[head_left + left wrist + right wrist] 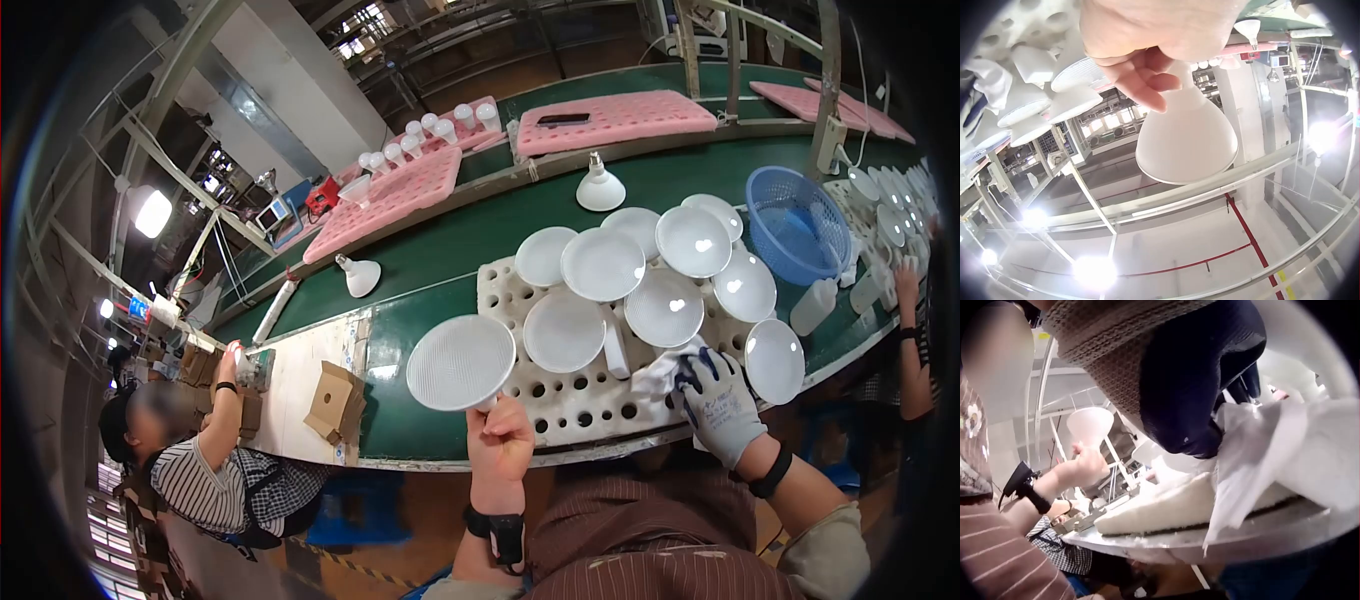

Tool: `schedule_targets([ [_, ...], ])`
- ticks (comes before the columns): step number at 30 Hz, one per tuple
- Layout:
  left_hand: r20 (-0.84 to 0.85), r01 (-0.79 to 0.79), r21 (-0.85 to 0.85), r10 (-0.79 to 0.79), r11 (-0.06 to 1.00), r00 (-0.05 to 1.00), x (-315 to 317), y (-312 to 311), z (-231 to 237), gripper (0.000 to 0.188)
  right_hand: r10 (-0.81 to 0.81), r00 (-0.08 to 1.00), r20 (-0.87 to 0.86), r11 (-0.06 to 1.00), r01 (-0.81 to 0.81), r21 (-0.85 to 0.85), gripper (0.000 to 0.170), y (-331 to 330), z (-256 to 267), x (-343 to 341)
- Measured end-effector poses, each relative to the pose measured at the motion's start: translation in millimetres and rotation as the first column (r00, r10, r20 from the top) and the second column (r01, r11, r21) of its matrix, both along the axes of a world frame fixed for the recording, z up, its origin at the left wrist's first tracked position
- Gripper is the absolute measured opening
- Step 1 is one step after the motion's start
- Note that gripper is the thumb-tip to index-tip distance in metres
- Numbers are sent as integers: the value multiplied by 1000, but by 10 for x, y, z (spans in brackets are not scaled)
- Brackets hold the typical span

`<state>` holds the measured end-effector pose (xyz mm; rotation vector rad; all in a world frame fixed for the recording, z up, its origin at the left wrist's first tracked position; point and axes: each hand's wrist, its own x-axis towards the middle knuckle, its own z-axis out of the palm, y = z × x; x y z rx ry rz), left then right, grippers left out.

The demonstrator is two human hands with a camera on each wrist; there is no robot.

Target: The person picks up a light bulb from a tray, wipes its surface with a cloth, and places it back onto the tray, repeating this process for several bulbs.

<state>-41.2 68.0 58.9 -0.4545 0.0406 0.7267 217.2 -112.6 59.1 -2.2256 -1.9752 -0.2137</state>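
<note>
left hand (pixel 500 450) pinches lamp (pixel 462 363) by neck (pixel 1190 94) — probably light, slick, breakable (hold there); right hand (pixel 722 408) grips cloth (pixel 658 378).

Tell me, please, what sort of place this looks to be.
Most likely a lamp factory's assembly line: a long green bench holds a perforated board of white reflector lamps, and another person works farther along.

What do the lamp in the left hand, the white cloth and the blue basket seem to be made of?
Lamp: perhaps plastic, though coated glass is possible; its shell smooth matte white, its face finely textured. White cloth: likely matte fabric, hanging in limp folds. Blue basket: probably moulded plastic, evenly coloured, with perforated walls.
</note>
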Motion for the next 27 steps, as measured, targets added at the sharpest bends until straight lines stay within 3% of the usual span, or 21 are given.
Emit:
schedule_targets([
  [3, -53, 3, 3, -2, 1000, 999, -39, -75, -25, 25, -60, 998, -12, 996, 61, 59, 38, 26, 270, -141],
  [4, -147, 5, 81, 7, 997, 989, -48, -127, -68, 24, -25, 997, -78, 993, 33, 109, 39, 33, 451, -243],
  [5, -248, -1, 162, 42, 987, 968, -77, -175, -117, 23, 17, 978, -208, 988, 15, 153, 45, 41, 582, -335],
  [7, -293, 185, 215, -117, 959, 949, -131, -240, -223, 28, 169, 861, -480, 977, -83, 196, 56, 35, 874, -454],
  [9, -469, 291, 267, -140, 919, 872, -92, -446, -276, 32, 297, 427, -854, 950, -42, 309, 67, 76, 740, -469],
  [10, -538, 354, 293, -153, 888, 829, -46, -544, -286, 35, 255, 28, -966, 967, 0, 255, 69, 135, 682, -490],
  [11, -602, 424, 313, -168, 850, 781, 11, -626, -278, 38, 243, -167, -955, 970, 16, 244, 65, 183, 624, -525],
  [13, -621, 518, 293, -252, 804, 742, 80, -788, -295, 37, 230, 132, -964, 968, -134, 212, 59, 241, 625, -469],
  [15, -544, 554, 229, -366, 801, 755, 86, -903, -433, 33, 186, 176, -967, 982, -31, 184, 54, 268, 516, -585],
  [17, -582, 569, 354, -302, 742, 755, 38, -895, -296, 37, 133, 26, -991, 990, 35, 133, 54, 296, 564, -615],
  [18, -697, 598, 437, -168, 672, 697, -48, -871, -252, 47, 172, 46, -984, 985, -11, 172, 54, 317, 546, -578],
  [19, -790, 722, 572, 26, 390, 612, -173, -767, -334, 62, 211, 69, -975, 977, -50, 208, 54, 331, 484, -546],
  [20, -813, 879, 474, 408, 50, 416, -193, -654, -190, 65, 164, 76, -984, 986, -33, 162, 51, 352, 413, -595],
  [21, -647, 882, 466, 651, -76, 397, -167, -602, -189, 61, 116, 82, -990, 993, -16, 115, 49, 378, 338, -642],
  [23, -739, 941, 339, 616, -9, 272, -171, -565, -6, 54, 125, 312, -942, 989, -116, 93, 51, 411, 402, -749],
  [25, -692, 899, 419, 685, 125, 227, -216, -583, -176, 52, 36, 468, -883, 999, 7, 45, 56, 567, 509, -725],
  [26, -630, 881, 458, 742, 119, 227, -262, -524, -301, 50, 87, 507, -858, 980, 110, 164, 59, 643, 304, -672],
  [27, -617, 879, 465, 751, 109, 233, -251, -429, -288, 50, 72, 711, -699, 972, 109, 210, 62, 724, 318, -593],
])
